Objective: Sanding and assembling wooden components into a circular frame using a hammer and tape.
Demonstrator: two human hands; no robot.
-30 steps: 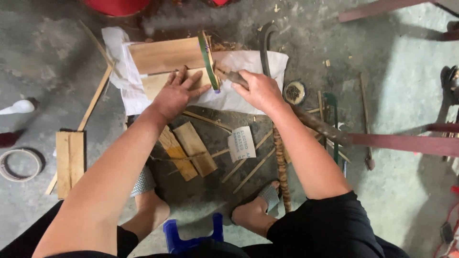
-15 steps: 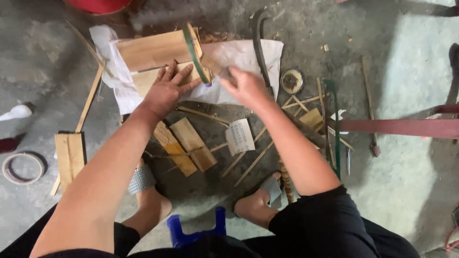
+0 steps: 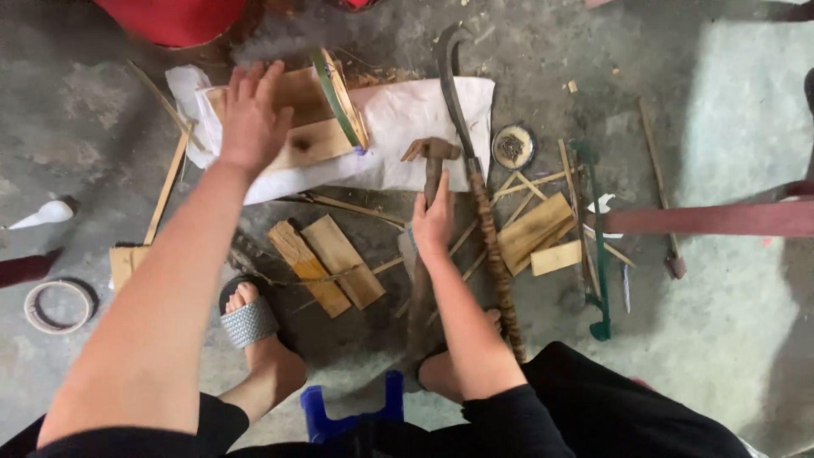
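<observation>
My left hand [image 3: 251, 119] lies flat with fingers spread on pale wooden boards [image 3: 309, 140]. The boards rest on a white sheet [image 3: 415, 119] on the concrete floor. A bent green bamboo strip [image 3: 332, 95] stands on edge against the boards, right of that hand. My right hand [image 3: 434, 222] is closed around the handle of a hammer [image 3: 431, 157], whose head points away from me onto the sheet's near edge. A long curved blade with a wrapped handle [image 3: 479, 191] lies just right of the hammer.
Short wood offcuts [image 3: 326, 263] and thin slivers lie between my feet and the sheet, and more offcuts [image 3: 536, 233] lie to the right. Also here are a small round tin [image 3: 512, 146], a green saw frame [image 3: 598, 254], a tape roll [image 3: 58, 305], a blue stool [image 3: 352, 411] and a red tub [image 3: 174, 17].
My right hand left the white sheet, came down toward me and closed on the hammer handle. My left hand slid up and left across the boards.
</observation>
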